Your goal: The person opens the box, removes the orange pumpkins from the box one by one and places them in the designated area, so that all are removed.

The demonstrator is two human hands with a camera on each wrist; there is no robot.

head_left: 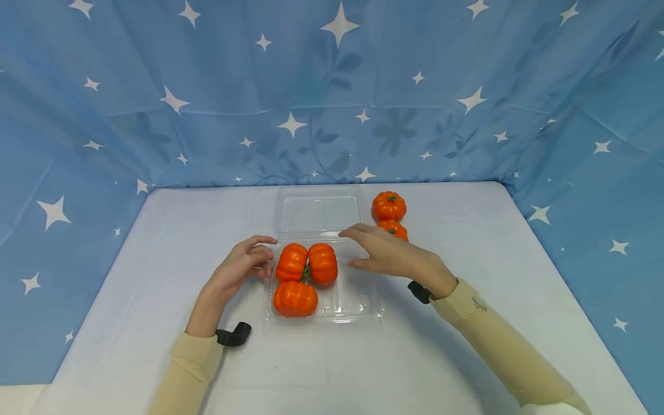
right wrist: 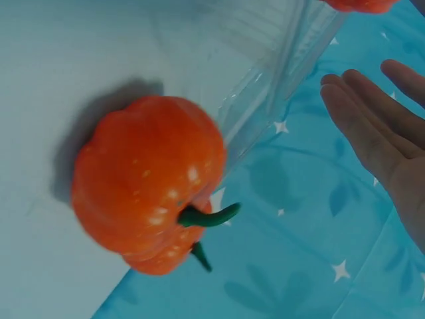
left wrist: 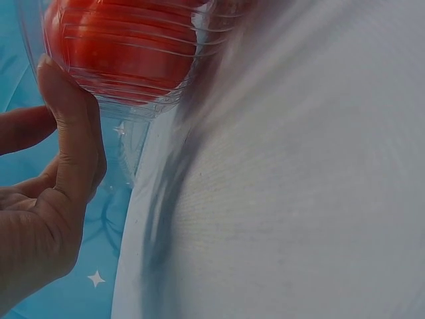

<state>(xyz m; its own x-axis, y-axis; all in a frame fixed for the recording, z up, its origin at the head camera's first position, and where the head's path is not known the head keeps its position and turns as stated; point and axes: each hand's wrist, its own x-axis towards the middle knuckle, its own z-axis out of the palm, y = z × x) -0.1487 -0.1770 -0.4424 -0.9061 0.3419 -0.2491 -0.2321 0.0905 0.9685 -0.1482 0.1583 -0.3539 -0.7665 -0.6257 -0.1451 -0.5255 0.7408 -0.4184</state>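
A clear plastic clamshell box [head_left: 358, 311] lies on the table with its lid folded back. Three orange toy pumpkins, including a front one [head_left: 295, 299], sit in its left part. My left hand [head_left: 242, 266] is at the box's left side; in the left wrist view its thumb [left wrist: 66, 113] touches the clear wall, a red-orange pumpkin [left wrist: 126, 46] showing behind it. Over the box's right part hovers my right hand [head_left: 386, 251], fingers extended, holding nothing. Beyond it are two more pumpkins, a far one [head_left: 389, 206] and a nearer one [head_left: 393, 229], partly hidden by the hand.
The box's transparent lid [head_left: 319, 212] lies flat toward the back of the white table [head_left: 332, 369]. Blue curtain [head_left: 218, 138] with white stars hangs behind and beside the table. Dark bands with cameras [head_left: 236, 334] sit on both wrists.
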